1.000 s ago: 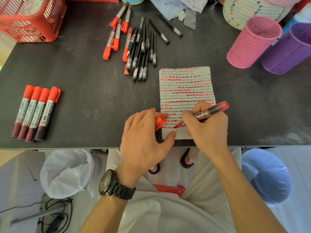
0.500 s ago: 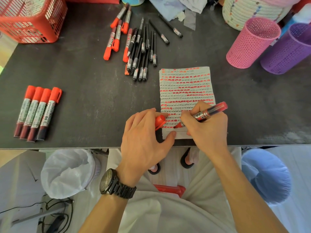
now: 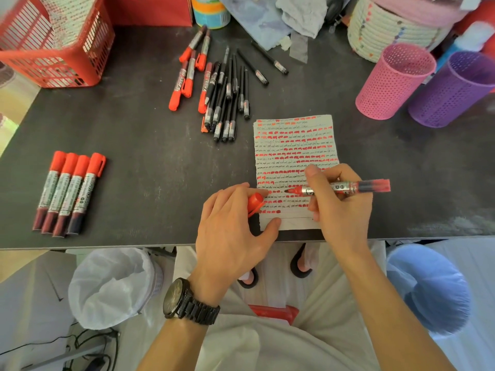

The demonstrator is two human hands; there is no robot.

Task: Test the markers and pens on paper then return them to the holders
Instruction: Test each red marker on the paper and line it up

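Note:
A sheet of paper [image 3: 294, 145] covered in rows of red and black marks lies near the table's front edge. My right hand [image 3: 340, 210] grips an uncapped red marker [image 3: 345, 187], lying almost level with its tip pointing left over the paper's lower rows. My left hand [image 3: 230, 236] holds the marker's red cap [image 3: 254, 204] in its fingers while its thumb presses the paper's bottom left corner. Several capped red markers [image 3: 68, 192] lie side by side at the left. A pile of red markers and black pens [image 3: 217, 87] lies behind the paper. Pink [image 3: 391, 81] and purple [image 3: 452, 89] mesh holders stand at the right.
A red basket [image 3: 53, 49] stands at the back left. A woven white basket [image 3: 380, 30], cloths and a tape roll [image 3: 210, 12] crowd the back edge. Below the table are a bin lined with a white bag [image 3: 112, 287] and a blue stool [image 3: 428, 287].
My right hand has lifted the marker's tip off the bottom rows and swung the marker flatter, tip now pointing left. My left hand has stayed put with the cap.

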